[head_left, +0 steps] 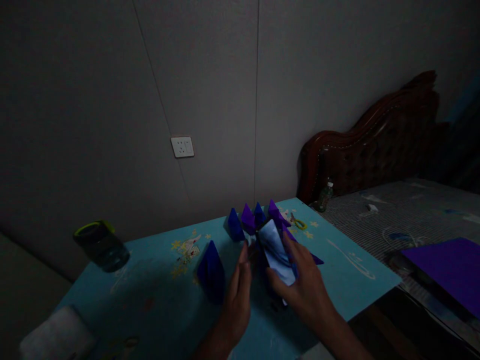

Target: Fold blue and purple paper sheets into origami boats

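Observation:
On a light blue table (348, 272) stand several folded paper cones in blue and purple (249, 219), grouped near the far edge. One darker blue folded cone (212, 270) stands apart, just left of my left hand (238, 300). My right hand (303, 287) holds a pale blue folded paper piece (275, 247) between thumb and fingers. My left hand has its fingers together and stretched up toward the same piece, touching its lower left side.
A dark cup with a green rim (100, 245) sits at the table's left. A white roll (58, 337) lies at the near left corner. Small scissors (298, 222) lie behind the cones. Purple paper sheets (448, 272), a bottle (324, 196) and a wooden headboard (375, 145) are right.

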The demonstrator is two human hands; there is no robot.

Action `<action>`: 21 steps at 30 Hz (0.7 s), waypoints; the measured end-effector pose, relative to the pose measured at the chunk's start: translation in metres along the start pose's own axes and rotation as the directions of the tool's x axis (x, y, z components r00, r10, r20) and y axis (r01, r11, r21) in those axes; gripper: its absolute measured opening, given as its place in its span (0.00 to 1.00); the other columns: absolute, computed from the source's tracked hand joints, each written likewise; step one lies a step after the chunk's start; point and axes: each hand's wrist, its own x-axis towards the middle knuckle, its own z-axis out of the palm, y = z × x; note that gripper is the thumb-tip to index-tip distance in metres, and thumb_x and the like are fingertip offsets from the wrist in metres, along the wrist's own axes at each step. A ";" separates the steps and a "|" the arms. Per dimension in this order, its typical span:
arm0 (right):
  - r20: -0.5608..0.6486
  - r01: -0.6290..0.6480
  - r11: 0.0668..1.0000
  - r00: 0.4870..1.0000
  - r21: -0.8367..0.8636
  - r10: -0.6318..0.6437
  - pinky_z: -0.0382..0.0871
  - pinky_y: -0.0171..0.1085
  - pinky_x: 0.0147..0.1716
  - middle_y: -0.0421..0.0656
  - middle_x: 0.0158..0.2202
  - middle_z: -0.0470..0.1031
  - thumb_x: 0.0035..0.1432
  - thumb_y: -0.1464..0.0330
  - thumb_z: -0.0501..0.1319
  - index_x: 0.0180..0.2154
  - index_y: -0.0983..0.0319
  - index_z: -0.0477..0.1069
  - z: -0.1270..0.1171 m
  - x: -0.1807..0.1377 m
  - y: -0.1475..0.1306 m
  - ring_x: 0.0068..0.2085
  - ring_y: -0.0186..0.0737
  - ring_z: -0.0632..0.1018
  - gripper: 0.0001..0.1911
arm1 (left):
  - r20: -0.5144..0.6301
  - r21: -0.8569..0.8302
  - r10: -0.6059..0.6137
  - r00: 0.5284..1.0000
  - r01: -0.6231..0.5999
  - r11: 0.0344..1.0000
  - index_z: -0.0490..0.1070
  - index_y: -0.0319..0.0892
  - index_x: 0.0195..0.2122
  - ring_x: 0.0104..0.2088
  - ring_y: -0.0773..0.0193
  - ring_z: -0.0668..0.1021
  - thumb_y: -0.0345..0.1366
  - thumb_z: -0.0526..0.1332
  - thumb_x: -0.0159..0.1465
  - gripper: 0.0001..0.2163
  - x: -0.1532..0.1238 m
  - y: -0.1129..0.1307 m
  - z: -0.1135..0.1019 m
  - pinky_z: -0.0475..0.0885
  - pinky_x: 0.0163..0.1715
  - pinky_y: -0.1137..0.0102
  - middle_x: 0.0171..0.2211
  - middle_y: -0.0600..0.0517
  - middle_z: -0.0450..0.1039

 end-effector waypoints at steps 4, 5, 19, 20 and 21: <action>0.102 -0.018 0.993 0.995 0.112 0.007 0.67 0.52 0.54 0.53 0.57 0.67 0.55 0.61 0.64 0.66 0.59 0.51 0.036 -0.006 -0.047 0.57 0.55 0.69 0.41 | -0.093 -0.446 -0.201 0.975 0.139 0.884 0.73 0.41 0.53 0.62 0.48 0.66 0.55 0.55 0.64 0.26 0.005 -0.001 0.000 0.59 0.62 0.57 0.55 0.42 0.73; 0.120 -0.040 0.990 0.992 0.135 0.024 0.66 0.52 0.55 0.53 0.57 0.66 0.56 0.61 0.64 0.66 0.60 0.51 0.043 -0.007 -0.053 0.57 0.55 0.68 0.40 | -0.119 -0.515 -0.245 0.962 0.151 0.844 0.75 0.39 0.50 0.61 0.47 0.69 0.55 0.54 0.65 0.26 0.005 0.002 -0.003 0.61 0.61 0.56 0.52 0.41 0.76; 0.240 -0.401 0.723 0.916 0.562 0.321 0.60 0.51 0.60 0.49 0.63 0.63 0.63 0.55 0.56 0.60 0.59 0.64 0.059 -0.024 -0.038 0.62 0.51 0.65 0.27 | 0.017 -0.717 -0.334 0.942 0.245 0.652 0.72 0.36 0.53 0.47 0.47 0.79 0.52 0.53 0.66 0.25 0.006 0.027 -0.028 0.69 0.51 0.55 0.42 0.40 0.80; 0.296 -0.464 0.665 0.886 0.585 0.357 0.61 0.51 0.59 0.50 0.63 0.64 0.62 0.54 0.57 0.60 0.59 0.65 0.057 -0.026 -0.038 0.62 0.52 0.66 0.29 | 0.029 -0.720 -0.335 0.942 0.252 0.647 0.72 0.36 0.53 0.47 0.46 0.79 0.52 0.53 0.66 0.25 0.007 0.027 -0.029 0.69 0.51 0.55 0.42 0.40 0.80; 0.365 -0.519 0.606 0.855 0.603 0.368 0.63 0.51 0.58 0.51 0.62 0.66 0.61 0.52 0.58 0.60 0.60 0.65 0.056 -0.027 -0.038 0.61 0.53 0.67 0.30 | 0.033 -0.720 -0.337 0.941 0.256 0.644 0.71 0.35 0.53 0.46 0.46 0.79 0.52 0.53 0.66 0.26 0.007 0.027 -0.030 0.69 0.50 0.56 0.42 0.39 0.80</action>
